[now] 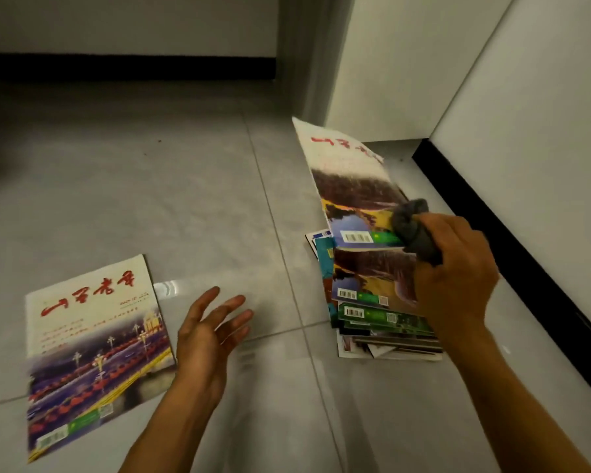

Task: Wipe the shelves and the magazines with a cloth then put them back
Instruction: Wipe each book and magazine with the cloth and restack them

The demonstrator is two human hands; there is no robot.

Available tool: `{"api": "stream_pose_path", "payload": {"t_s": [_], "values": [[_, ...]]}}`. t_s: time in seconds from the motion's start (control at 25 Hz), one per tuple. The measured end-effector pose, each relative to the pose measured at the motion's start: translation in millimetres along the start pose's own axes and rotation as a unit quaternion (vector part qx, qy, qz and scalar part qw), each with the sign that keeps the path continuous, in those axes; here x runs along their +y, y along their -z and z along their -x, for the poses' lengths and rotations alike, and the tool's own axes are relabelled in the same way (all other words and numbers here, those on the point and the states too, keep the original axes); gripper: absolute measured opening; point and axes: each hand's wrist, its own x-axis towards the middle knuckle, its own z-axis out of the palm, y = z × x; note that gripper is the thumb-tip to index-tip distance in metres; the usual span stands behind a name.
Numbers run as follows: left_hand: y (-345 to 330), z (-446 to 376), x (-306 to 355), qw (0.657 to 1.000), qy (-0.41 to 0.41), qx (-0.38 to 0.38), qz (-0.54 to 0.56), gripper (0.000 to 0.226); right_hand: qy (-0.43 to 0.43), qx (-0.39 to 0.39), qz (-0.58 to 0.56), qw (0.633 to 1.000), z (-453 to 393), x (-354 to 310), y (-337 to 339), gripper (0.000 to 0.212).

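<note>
Grey tiled floor (185, 186). Right hand (458, 268) grips grey cloth (411, 227), fingers curled round it, pressed on lifted magazine (348, 186) atop the stack (382, 319). Left hand (207, 336) spread, empty; single magazine (96, 353) just beside its fingers. Thin, floppy, glossy covers: probably best taken by the spine.

Left hand (209, 332) open, fingers spread; right hand (454, 268) curled, gripping.

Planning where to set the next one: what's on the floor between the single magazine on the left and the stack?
Head view: only the open left hand hovers there; beneath it the floor between magazine and stack is bare tile.
</note>
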Motion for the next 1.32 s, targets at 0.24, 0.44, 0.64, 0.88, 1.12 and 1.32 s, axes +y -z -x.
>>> {"api": "stream_pose_path", "payload": {"t_s": [0.24, 0.44, 0.64, 0.88, 1.12, 1.32], "values": [[49, -23, 12, 0.997, 0.048, 0.056, -0.036, 0.024, -0.006, -0.510, 0.209, 0.835, 49, 68, -38, 0.071], [166, -52, 30, 0.906, -0.001, 0.274, -0.324, 0.033, -0.046, -0.440, 0.038, 0.896, 60, 46, -44, 0.066], [214, -44, 0, 0.767, 0.083, 0.332, -0.542, 0.086, -0.118, -0.505, -0.212, 0.828, 108, -87, -40, 0.046], [207, -49, -3, 0.901, -0.052, 0.282, -0.324, 0.025, -0.141, -0.615, -0.222, 0.744, 156, -131, -59, 0.035], [114, -29, 12, 0.973, -0.084, 0.116, -0.184, 0.020, -0.158, -0.645, -0.457, 0.593, 68, -124, -54, 0.019], [72, -23, -50, 0.942, 0.023, -0.011, -0.334, 0.015, -0.100, -0.321, -0.236, 0.912, 100, -112, -70, 0.043]]}}
